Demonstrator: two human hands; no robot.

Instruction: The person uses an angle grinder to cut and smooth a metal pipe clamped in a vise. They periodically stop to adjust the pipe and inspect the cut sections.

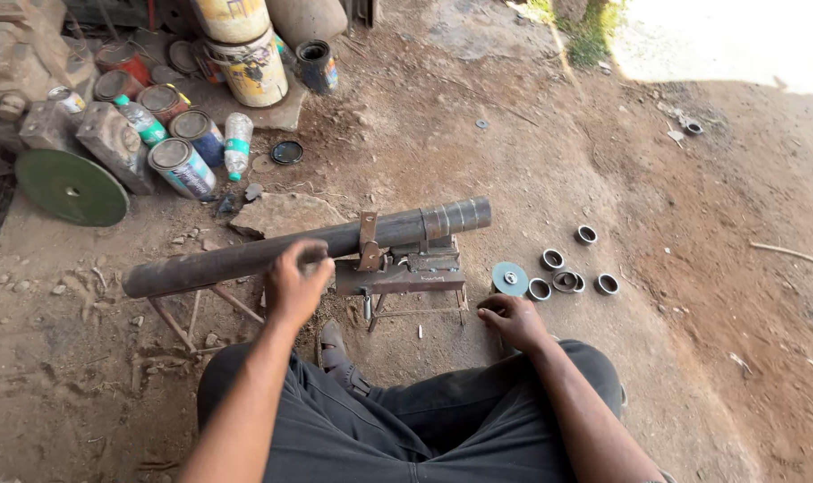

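A long dark steel pipe point(245, 257) lies across a small metal stand point(406, 273) on the dirt ground, running from lower left to upper right. My left hand point(296, 279) rests on the pipe near its middle, fingers curled over it. My right hand point(514, 320) sits low by my right knee, fingers bent, close to a grey grinding disc point(510, 278); whether it holds something I cannot tell. Several short cut metal rings point(567, 280) lie on the ground to the right of the disc.
Paint cans point(183, 165), plastic bottles point(237, 143) and big drums point(250, 63) crowd the upper left, with a green disc point(71, 186) and a flat stone point(281, 215). My sandalled foot point(335, 353) is under the pipe. Bright sunlit ground lies at the upper right.
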